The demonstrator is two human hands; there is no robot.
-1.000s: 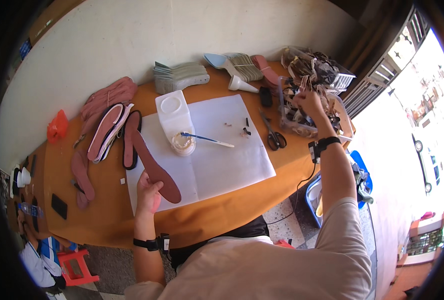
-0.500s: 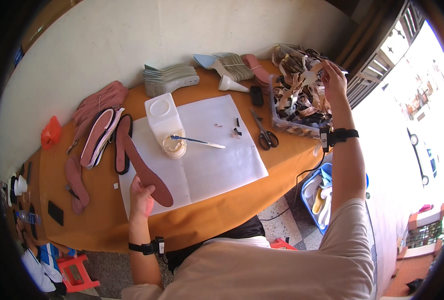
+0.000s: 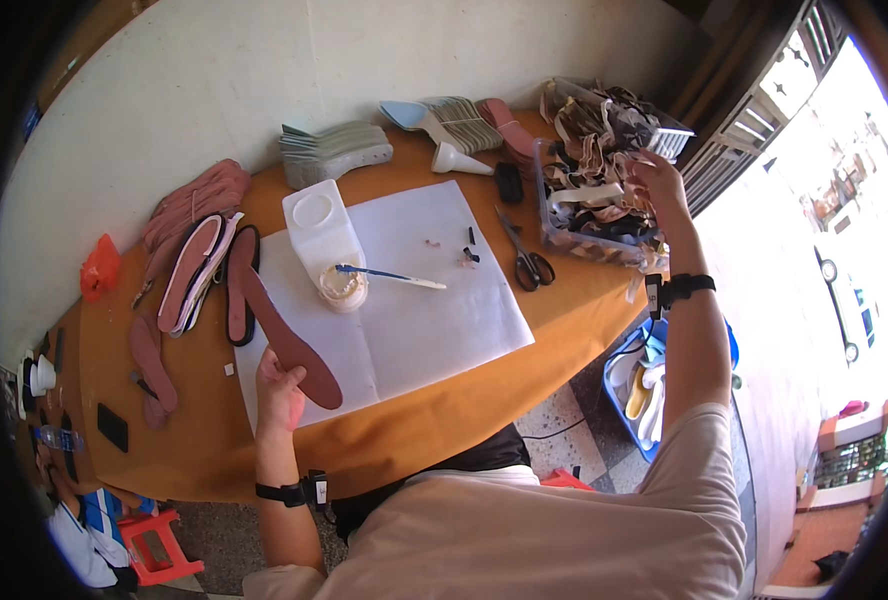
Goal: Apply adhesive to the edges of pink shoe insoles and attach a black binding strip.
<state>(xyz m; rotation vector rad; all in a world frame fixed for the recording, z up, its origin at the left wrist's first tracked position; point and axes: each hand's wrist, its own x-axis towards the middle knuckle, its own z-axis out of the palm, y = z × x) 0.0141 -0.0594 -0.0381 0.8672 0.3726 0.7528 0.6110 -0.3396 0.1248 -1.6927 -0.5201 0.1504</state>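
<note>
A reddish-pink insole (image 3: 302, 358) is gripped near its wide end by my left hand (image 3: 280, 392), thumb on top. Its far end reaches over a dark-edged insole (image 3: 243, 265) lying on the table. My right hand (image 3: 658, 182) is stretched out above the right side of a clear plastic bin (image 3: 589, 246) heaped with tangled fabric strips (image 3: 592, 140). Its fingers look curved and apart, with nothing visible held in them. A pale strip (image 3: 586, 194) lies in the bin, left of these fingers.
A white jug (image 3: 316, 235), a glue cup (image 3: 344, 290) with a brush (image 3: 394, 277) across it, and black scraps sit on white paper (image 3: 434, 340). Scissors (image 3: 530, 262) lie beside it. Insole stacks (image 3: 334, 155) line the wall; a blue basket (image 3: 624, 400) stands on the floor.
My right hand has come down a little toward the bin, and the pale strip formerly at its fingers now appears lower among the strips. My left hand keeps its hold on the insole.
</note>
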